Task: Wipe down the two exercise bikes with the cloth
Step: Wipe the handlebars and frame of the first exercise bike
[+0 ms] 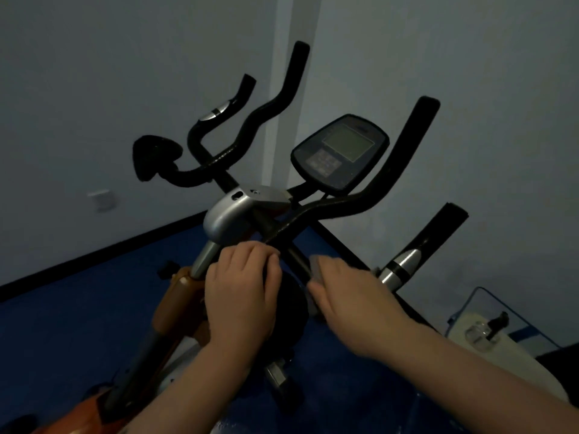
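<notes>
You are standing over the orange-framed exercise bike point(175, 296), looking down on its black handlebars point(338, 208) and silver stem cover point(225, 214), with the grey console point(340, 151) tilted up beyond them. A second set of dark bars point(219, 133) rises behind it by the wall, probably the other bike.

By the look of it you are mid-wipe on the first bike, working the black post point(294, 258) just below the bar junction. Your left hand point(242, 292) rests over a dark round part of the frame, fingers curled down as if steadying it. Your right hand point(347, 292) holds the grey cloth point(318, 272) against the post; the cloth shows only as a small fold past your fingers, so I cannot tell how much of it wraps the tube.

Next, you likely need to slide the cloth along the post and on up the bars, grips and console, then move to the other bike.
</notes>
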{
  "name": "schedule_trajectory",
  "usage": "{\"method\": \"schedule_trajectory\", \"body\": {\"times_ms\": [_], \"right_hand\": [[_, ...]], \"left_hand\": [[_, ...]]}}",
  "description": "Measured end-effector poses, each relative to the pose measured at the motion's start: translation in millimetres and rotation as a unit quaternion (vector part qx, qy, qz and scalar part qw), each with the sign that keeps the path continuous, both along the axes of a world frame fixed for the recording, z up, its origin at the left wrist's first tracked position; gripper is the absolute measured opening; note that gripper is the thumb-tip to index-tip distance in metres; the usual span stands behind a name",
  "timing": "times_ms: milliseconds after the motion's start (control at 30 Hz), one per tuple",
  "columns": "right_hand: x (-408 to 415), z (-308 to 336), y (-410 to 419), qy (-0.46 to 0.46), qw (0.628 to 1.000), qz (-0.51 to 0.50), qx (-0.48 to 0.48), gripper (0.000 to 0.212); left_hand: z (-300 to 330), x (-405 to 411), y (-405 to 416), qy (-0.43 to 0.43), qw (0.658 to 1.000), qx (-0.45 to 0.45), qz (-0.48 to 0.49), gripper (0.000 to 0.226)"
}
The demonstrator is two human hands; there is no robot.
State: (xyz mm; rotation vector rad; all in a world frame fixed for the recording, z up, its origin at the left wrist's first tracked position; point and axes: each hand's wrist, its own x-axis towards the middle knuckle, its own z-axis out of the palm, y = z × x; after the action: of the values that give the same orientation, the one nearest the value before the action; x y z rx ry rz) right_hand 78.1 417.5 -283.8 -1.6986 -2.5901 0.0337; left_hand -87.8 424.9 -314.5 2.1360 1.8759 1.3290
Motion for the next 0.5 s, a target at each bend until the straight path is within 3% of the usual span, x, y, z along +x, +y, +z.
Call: {"method": "schedule_trajectory", "body": {"times_ms": [167, 267, 400, 500], "right_hand": [[-29, 7, 41, 0.075, 0.986, -0.091, -0.114, 0.029], [-38, 2, 44, 0.142, 0.982, -0.09, -0.092, 0.032], [-20, -2, 20, 0.097, 0.992, -0.046, -0.065, 0.044], [-34, -3, 39, 0.137, 0.985, -0.088, -0.047, 0.032]], "left_hand": [[-1, -1, 2, -0.036, 0.999, 0.002, -0.01, 0.018], [0, -1, 1, -0.044, 0.999, -0.002, -0.015, 0.018], [-2, -3, 2, -0.046, 0.998, -0.003, -0.034, 0.017], [-3, -3, 3, -0.048, 0.998, -0.01, -0.048, 0.018]]}}
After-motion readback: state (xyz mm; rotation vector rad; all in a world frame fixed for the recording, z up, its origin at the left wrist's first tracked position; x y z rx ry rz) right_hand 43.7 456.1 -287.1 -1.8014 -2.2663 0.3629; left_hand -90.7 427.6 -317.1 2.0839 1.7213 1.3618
